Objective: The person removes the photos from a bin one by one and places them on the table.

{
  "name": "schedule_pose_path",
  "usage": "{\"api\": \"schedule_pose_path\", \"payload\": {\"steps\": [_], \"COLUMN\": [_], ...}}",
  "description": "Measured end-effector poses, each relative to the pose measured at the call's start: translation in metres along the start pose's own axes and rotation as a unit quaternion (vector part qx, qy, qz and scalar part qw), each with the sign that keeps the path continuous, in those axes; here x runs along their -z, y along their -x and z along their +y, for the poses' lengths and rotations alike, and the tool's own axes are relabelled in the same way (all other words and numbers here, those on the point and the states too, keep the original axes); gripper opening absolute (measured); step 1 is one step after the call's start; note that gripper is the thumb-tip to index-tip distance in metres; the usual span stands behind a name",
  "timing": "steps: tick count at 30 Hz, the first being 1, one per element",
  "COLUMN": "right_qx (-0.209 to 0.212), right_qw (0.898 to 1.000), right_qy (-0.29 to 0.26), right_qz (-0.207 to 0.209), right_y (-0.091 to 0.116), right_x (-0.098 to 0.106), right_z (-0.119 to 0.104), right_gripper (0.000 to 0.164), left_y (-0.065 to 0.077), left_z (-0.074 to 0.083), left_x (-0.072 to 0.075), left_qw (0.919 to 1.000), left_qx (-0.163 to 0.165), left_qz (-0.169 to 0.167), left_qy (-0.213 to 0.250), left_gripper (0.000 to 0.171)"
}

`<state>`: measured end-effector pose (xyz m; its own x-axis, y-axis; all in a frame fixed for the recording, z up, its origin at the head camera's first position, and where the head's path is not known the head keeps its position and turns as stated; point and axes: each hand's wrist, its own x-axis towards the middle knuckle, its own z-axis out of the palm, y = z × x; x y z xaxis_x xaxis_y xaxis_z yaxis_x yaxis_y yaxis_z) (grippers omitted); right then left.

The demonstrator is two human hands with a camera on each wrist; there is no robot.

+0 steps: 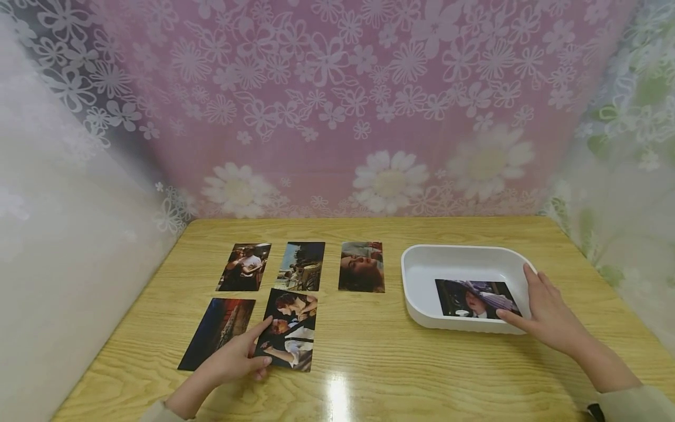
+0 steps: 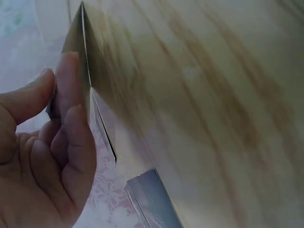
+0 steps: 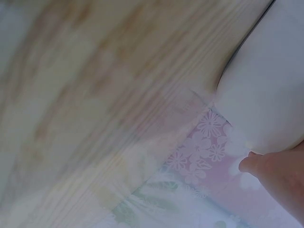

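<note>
At the lower left in the head view, my left hand (image 1: 234, 357) holds the left edge of a photo print (image 1: 297, 346) of a couple. Its index fingertip lies on the print, and the thumb is at the lower left edge. In the left wrist view, the thumb and fingers of that hand (image 2: 52, 137) are around the print's edge. My right hand (image 1: 554, 319) grips the right end of a white plastic tray (image 1: 419, 316), thumb over the front rim and fingers along the side. A photo of a person in a wide hat (image 1: 474, 298) lies inside the tray.
Three photos, a dancing couple (image 1: 244, 267), an outdoor scene (image 1: 302, 266) and a face close-up (image 1: 362, 267), form a back row on the wooden table (image 1: 390, 381). A dark photo (image 1: 216, 334) lies left of the held one. Flowered cloth (image 1: 337, 117) hangs behind the table.
</note>
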<state>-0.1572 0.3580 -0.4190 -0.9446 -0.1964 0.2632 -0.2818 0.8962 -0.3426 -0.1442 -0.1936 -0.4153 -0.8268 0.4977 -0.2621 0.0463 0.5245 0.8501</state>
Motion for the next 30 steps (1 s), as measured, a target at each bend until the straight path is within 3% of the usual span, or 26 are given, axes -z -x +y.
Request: {"api": "schedule_pose_path", "payload": {"steps": [6,15,19,23,26,30], "right_qx": [-0.004,-0.01,-0.005,-0.003,-0.001,0.002], "right_qw": [1.0,1.0,1.0,1.0,1.0,1.0], "right_qy": [-0.002,-0.005,-0.005,-0.005,-0.006,-0.005], "right_qz": [-0.006,-0.012,-0.004,-0.001,-0.001,0.002], "right_y": [0.001,0.001,0.001,0.001,0.002,0.002], "right_x": [0.001,0.001,0.001,0.001,0.002,0.003], "right_z": [0.0,-0.002,-0.001,0.0,-0.001,-0.002], "right_gripper": [0.103,0.103,0.102,0.102,0.102,0.101], "left_y": [0.0,-0.003,-0.004,-0.006,-0.007,-0.014], "left_z": [-0.001,-0.001,-0.001,0.002,0.009,0.024], "left_x": [-0.001,-0.003,-0.005,-0.007,-0.009,-0.01], "left_qw": [0.9912,0.977,0.9668,0.9516,0.9458,0.9512], "left_qx": [0.034,0.079,0.097,0.111,0.106,0.062], "left_qz": [-0.017,-0.005,0.005,0.022,0.039,0.059], "left_qy": [-0.127,-0.198,-0.236,-0.286,-0.305,-0.296], "left_gripper": [0.076,0.075,0.074,0.074,0.076,0.077]}}
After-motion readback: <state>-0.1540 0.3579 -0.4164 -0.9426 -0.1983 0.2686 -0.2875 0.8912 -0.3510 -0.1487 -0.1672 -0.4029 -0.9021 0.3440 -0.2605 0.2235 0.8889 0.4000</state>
